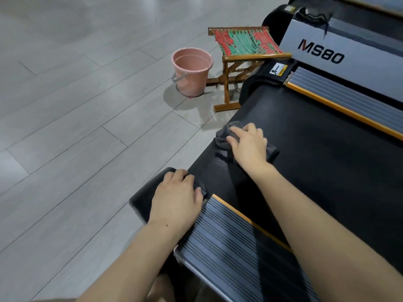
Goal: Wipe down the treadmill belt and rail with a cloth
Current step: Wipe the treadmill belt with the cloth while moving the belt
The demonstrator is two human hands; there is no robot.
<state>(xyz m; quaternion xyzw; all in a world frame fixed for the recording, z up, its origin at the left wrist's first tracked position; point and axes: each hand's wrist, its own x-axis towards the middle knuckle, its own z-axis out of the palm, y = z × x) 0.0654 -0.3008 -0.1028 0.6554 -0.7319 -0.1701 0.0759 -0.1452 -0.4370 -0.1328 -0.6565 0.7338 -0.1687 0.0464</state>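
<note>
The right hand (247,144) lies palm-down on a crumpled dark grey cloth (224,138), fingers spread and only lightly bent over its bunched top, pressing it flat onto the black textured treadmill belt (316,149) near the belt's rear end; that flat press looks meant to keep as much fabric as possible on the surface while wiping. The right forearm reaches diagonally across the near ribbed grey side rail with the orange edge strip (235,240), wrist low and nearly in line with the arm. The left hand (177,196) rests on the black rounded end cap (141,199) at the treadmill's rear corner, fingers loosely curved over its top and holding nothing, probably as a brace to steady the lean over the deck. The far ribbed grey rail (349,94) runs along the other side of the belt, well apart from the cloth. On the grey plank floor stand a pink plastic bucket (192,73) and, just beside it, a small wooden folding stool with a red and green woven seat (244,43), likely kept near for rinsing. A second dark cloth (314,15) lies on the motor cover
</note>
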